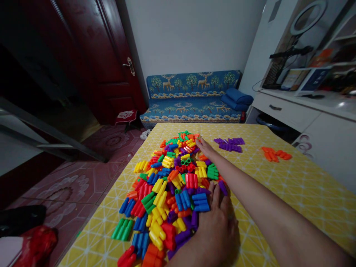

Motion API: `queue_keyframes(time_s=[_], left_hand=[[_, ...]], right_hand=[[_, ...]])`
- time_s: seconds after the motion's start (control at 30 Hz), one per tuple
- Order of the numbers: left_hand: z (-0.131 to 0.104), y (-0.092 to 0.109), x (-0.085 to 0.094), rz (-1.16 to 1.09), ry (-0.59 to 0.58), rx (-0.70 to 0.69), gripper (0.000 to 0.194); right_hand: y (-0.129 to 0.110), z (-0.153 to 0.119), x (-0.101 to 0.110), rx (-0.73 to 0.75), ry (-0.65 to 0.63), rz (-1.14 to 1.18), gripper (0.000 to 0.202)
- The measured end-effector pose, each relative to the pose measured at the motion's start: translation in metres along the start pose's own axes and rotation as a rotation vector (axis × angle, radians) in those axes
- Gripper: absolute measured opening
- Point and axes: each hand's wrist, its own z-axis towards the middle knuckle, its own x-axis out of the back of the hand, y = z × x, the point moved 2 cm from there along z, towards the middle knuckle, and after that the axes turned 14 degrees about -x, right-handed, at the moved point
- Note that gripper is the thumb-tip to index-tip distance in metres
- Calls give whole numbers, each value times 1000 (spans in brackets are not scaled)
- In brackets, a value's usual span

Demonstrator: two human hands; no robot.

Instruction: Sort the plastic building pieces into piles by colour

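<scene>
A heap of bullet-shaped plastic building blocks (164, 196) in red, yellow, blue, green, orange and purple covers the left half of the table. My left hand (215, 226) lies along the near right edge of the heap, fingers stretched forward and touching blocks. A purple block (223, 188) lies just past its fingertips, and a blue block (200, 202) beside them. Farther off, my right hand (205, 147) rests against the far right side of the heap with its fingers extended. Neither hand grips a block that I can see, though some fingertips are partly hidden.
Purple blocks (229, 144) and orange blocks (276, 154) form two separate groups on the yellow tablecloth (294, 193). Behind the table stands a blue patterned sofa (191, 98). A white cabinet (289, 111) is on the right, a dark red door (91, 55) on the left.
</scene>
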Motion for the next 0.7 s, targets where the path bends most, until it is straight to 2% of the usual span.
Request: queue_keyframes(time_s=[0.13, 0.23, 0.33, 0.43, 0.5, 0.57, 0.63, 0.67, 0.7], left_hand=[[0, 1, 0, -7, 17, -21, 71], [2, -2, -2, 3, 23, -34, 74], [3, -5, -4, 7, -5, -23, 73], [4, -5, -5, 11, -18, -11, 70], [4, -5, -5, 12, -18, 0, 70], [3, -4, -5, 16, -15, 5, 70], [2, -4, -5, 14, -13, -3, 69], [2, -3, -5, 12, -16, -8, 68], [2, -3, -6, 9, -19, -12, 68]], right_hand=[[-22, 2, -23, -42, -104, -55, 97], [-28, -7, -28, -16, -175, -90, 103], [-28, -18, -20, 40, -206, -104, 92], [-22, -28, 1, 106, -154, -101, 71], [-9, -31, 21, 122, -9, -113, 61], [11, -32, 44, 76, 259, -171, 56], [37, -32, 65, -89, 527, -235, 58], [51, -30, 74, -200, 593, -255, 61], [64, -29, 80, -304, 600, -260, 65]])
